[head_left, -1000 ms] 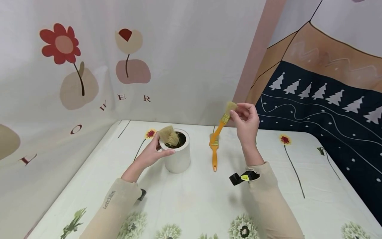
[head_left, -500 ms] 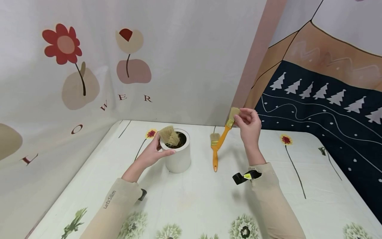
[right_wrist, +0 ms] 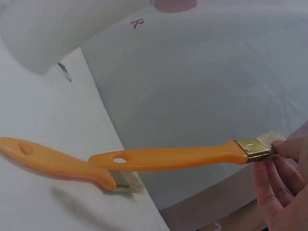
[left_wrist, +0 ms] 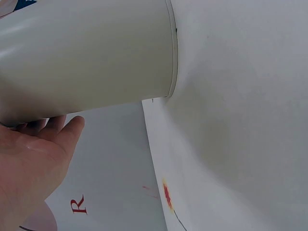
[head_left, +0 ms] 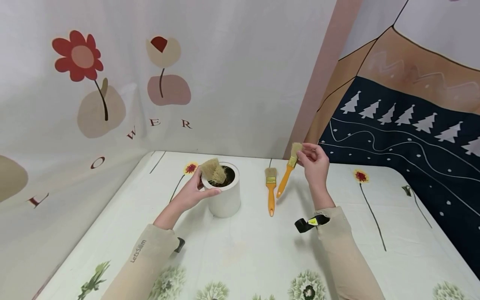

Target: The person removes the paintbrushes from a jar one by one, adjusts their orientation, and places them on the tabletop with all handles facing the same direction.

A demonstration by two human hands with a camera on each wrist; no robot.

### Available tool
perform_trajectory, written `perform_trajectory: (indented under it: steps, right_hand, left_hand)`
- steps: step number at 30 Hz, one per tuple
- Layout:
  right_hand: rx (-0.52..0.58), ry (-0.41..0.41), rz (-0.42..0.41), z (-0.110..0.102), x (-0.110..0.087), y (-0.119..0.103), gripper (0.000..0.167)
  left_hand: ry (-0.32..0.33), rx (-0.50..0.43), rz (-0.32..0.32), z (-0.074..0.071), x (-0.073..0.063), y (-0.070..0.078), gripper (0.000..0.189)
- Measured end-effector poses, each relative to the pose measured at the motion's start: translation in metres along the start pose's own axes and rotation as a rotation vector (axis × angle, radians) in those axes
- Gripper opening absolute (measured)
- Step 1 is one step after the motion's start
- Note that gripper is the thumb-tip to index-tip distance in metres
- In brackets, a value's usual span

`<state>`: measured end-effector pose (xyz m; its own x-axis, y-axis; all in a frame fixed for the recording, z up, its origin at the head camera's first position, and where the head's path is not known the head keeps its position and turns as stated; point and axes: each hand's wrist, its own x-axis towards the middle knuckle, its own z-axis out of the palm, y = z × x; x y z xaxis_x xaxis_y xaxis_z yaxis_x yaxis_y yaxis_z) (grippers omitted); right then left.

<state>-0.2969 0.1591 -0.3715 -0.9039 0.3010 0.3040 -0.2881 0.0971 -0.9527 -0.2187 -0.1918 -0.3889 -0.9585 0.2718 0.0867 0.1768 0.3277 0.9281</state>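
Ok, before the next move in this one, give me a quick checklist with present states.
1. Pot upright and gripped: ok, the left hand holds it on the table.
2. Brush in hand: ok, the right hand pinches it at the bristle end, handle down.
3. Brush above the pot: not ok, it hangs off to the pot's right.
4. Room in the pot's mouth: ok, a dark gap shows beside the bristles sticking out.
5. Pot's inside free lower down: cannot tell, too dark.
6. Loose brush clear of the held one: ok, the head view shows them apart.
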Motion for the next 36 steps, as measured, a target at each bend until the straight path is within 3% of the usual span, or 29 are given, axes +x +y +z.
perform_trajectory:
  steps: [22, 28, 36]
  right_hand:
    - [-0.043, -0.058, 0.160, -0.006, 0.001, 0.033, 0.032]
    - [-0.102, -0.066, 0.208, -0.008, 0.001, 0.043, 0.031]
    - [-0.117, -0.119, 0.270, -0.011, 0.001, 0.058, 0.033]
  left_hand:
    - [0.003, -0.002, -0.009, 0.001, -0.001, 0.002, 0.088]
    - [0.000, 0.011, -0.006, 0.001, -0.001, 0.001, 0.088]
    - [0.005, 0.001, 0.001, 0.000, -0.001, 0.001, 0.088]
